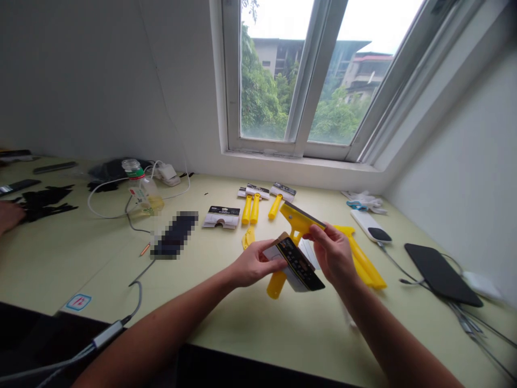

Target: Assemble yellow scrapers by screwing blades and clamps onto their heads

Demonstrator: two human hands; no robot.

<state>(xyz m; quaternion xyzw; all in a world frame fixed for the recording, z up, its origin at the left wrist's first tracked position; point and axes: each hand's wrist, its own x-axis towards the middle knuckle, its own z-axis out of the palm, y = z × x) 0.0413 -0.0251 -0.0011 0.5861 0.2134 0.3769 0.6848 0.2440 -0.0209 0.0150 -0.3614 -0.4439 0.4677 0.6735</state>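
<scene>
My right hand (333,250) grips the head of a yellow scraper (299,220), whose dark blade edge faces up and away. In my left hand (258,263) is a black and white cardboard sleeve (297,264), pinched between thumb and fingers. The scraper's handle runs down behind the sleeve, and its end shows below it. Whether my left fingers also touch the handle is hidden. Under my right hand lie several yellow scraper parts (367,264). A small yellow piece (248,237) rests beyond my left hand.
Scrapers with cardboard sleeves (254,205) lie toward the window, beside a folded sleeve (221,217). A bottle (141,188), cables and a blurred dark phone (175,235) are on the left. A white power bank (370,226) and black phone (442,275) lie right. Another person's hand (10,215) is far left.
</scene>
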